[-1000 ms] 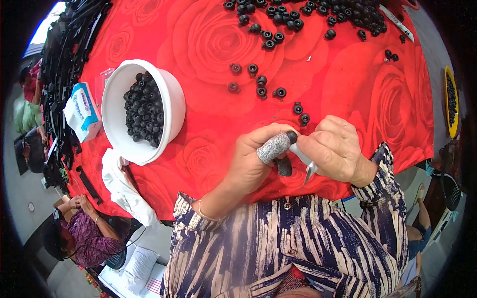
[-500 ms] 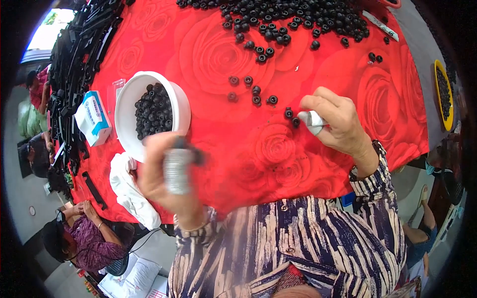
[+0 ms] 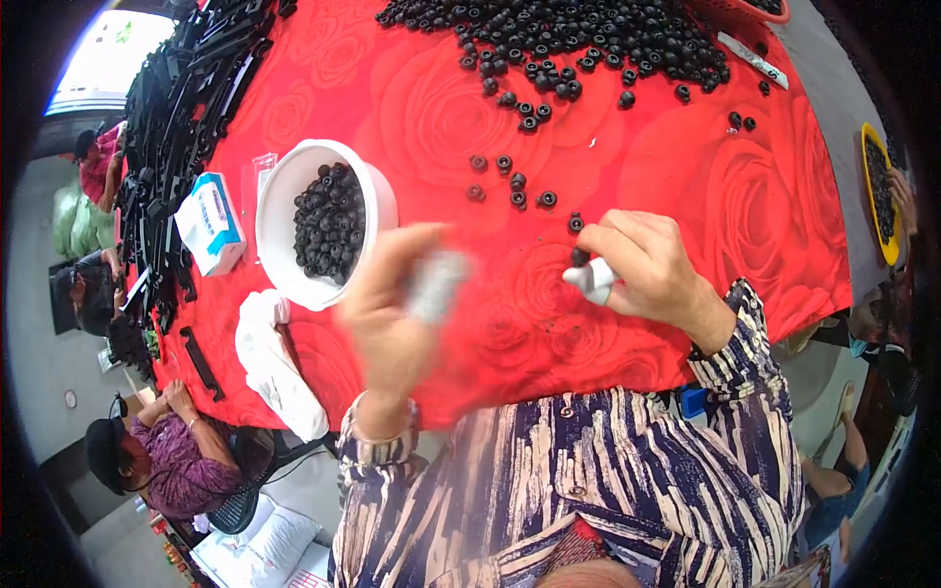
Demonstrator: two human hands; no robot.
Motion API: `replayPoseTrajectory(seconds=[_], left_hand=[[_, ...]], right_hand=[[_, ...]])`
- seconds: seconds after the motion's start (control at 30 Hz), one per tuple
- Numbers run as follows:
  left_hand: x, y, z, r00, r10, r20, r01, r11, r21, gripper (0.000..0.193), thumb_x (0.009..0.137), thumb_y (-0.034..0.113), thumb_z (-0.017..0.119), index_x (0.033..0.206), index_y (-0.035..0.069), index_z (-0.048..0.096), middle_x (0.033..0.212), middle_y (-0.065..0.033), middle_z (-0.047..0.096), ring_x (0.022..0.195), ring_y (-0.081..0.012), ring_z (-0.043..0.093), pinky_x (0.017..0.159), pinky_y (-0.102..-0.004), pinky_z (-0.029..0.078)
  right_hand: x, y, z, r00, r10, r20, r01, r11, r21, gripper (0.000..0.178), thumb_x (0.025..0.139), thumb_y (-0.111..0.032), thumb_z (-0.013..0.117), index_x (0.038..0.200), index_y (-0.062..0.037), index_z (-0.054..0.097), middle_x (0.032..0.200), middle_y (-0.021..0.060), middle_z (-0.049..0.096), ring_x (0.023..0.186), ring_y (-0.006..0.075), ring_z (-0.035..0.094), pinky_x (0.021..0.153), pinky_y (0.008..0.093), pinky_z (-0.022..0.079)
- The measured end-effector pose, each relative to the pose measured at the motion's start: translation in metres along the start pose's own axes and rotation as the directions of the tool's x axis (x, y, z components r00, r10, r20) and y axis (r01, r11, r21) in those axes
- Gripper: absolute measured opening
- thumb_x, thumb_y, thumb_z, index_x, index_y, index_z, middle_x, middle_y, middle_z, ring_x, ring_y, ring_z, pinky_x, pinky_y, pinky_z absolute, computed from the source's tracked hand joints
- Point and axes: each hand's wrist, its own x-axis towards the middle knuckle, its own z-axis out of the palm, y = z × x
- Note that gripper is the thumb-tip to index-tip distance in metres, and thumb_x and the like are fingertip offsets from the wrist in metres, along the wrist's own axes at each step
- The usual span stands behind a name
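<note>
My right hand (image 3: 642, 265) is right of centre over the table, its thumb in a white wrap (image 3: 593, 280). Its curled index finger and thumb close on a small round black part (image 3: 580, 257). A similar black part with a hole (image 3: 575, 223) lies just beyond the fingertips. My left hand (image 3: 387, 314) is raised beside the white bowl (image 3: 384, 201), smeared by motion. A silvery-grey wrap (image 3: 437, 286) shows at its thumb side; whether the fingers hold anything is unclear. Many round black parts (image 3: 328, 220) fill the bowl's bottom.
A large heap of black parts (image 3: 588, 34) covers the far side of the red tablecloth (image 3: 421, 118). Long black strips (image 3: 176, 118) pile up at the left, near a blue-and-white box (image 3: 211, 225) and white cloth (image 3: 270, 363). Another person (image 3: 181, 451) sits at the left.
My left hand has moved right, away from the bowl's near edge; the black piece at its fingers no longer shows. My right hand has closed on a part from the cloth. The view has shifted slightly.
</note>
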Motion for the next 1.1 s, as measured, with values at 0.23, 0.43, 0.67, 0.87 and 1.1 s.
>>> replayPoseTrajectory(seconds=[0.23, 0.43, 0.67, 0.87, 1.1], left_hand=[[-0.006, -0.028, 0.05, 0.775, -0.299, 0.556, 0.609, 0.589, -0.532, 0.025, 0.082, 0.005, 0.065, 0.105, -0.004, 0.058, 0.091, -0.0094, 0.064, 0.076, -0.0134, 0.062, 0.063, -0.0237, 0.052], [-0.004, -0.038, 0.053, 0.725, -0.322, 0.609, 0.689, 0.372, -0.623, 0.023, 0.085, 0.005, 0.061, 0.106, -0.004, 0.059, 0.093, -0.01, 0.064, 0.079, -0.0131, 0.063, 0.066, -0.0232, 0.051], [-0.01, -0.048, 0.052, 0.71, -0.304, 0.635, 0.703, 0.259, -0.662, 0.024, 0.084, 0.002, 0.06, 0.107, -0.004, 0.059, 0.098, -0.0101, 0.064, 0.087, -0.0155, 0.062, 0.073, -0.0235, 0.051], [-0.009, -0.052, 0.047, 0.719, -0.352, 0.599, 0.695, 0.378, -0.612, 0.025, 0.082, 0.002, 0.063, 0.106, -0.005, 0.06, 0.096, -0.0101, 0.065, 0.083, -0.0157, 0.063, 0.068, -0.0245, 0.051], [-0.008, -0.051, 0.042, 0.606, -0.365, 0.706, 0.789, 0.388, -0.477, 0.022, 0.083, 0.007, 0.064, 0.103, -0.003, 0.063, 0.088, -0.0084, 0.065, 0.073, -0.0112, 0.06, 0.06, -0.0234, 0.05]], right_hand=[[-0.001, -0.015, 0.004, 0.952, -0.206, -0.228, 0.222, 0.974, 0.045, 0.038, 0.057, -0.009, 0.068, 0.093, 0.0032, 0.058, 0.07, 0.0072, 0.052, 0.055, 0.0209, 0.054, 0.045, 0.0319, 0.042], [0.001, -0.013, 0.006, 0.987, -0.012, -0.162, 0.061, 0.951, 0.302, 0.037, 0.06, -0.007, 0.069, 0.095, 0.0003, 0.059, 0.071, 0.0088, 0.053, 0.056, 0.0232, 0.055, 0.048, 0.0333, 0.045], [0.0, -0.015, 0.006, 0.993, 0.004, -0.119, 0.038, 0.938, 0.345, 0.036, 0.062, -0.006, 0.069, 0.096, -0.0006, 0.059, 0.071, 0.0089, 0.053, 0.057, 0.0235, 0.056, 0.049, 0.0332, 0.045], [0.001, -0.013, 0.013, 0.992, 0.012, -0.127, 0.028, 0.953, 0.302, 0.035, 0.064, -0.007, 0.067, 0.098, 0.0004, 0.059, 0.07, 0.0084, 0.053, 0.056, 0.0241, 0.055, 0.049, 0.0336, 0.045], [0.003, -0.009, 0.005, 0.998, -0.054, -0.034, 0.063, 0.91, 0.409, 0.032, 0.064, -0.006, 0.073, 0.094, 0.0017, 0.063, 0.067, 0.0079, 0.057, 0.053, 0.0198, 0.057, 0.047, 0.0305, 0.044]])
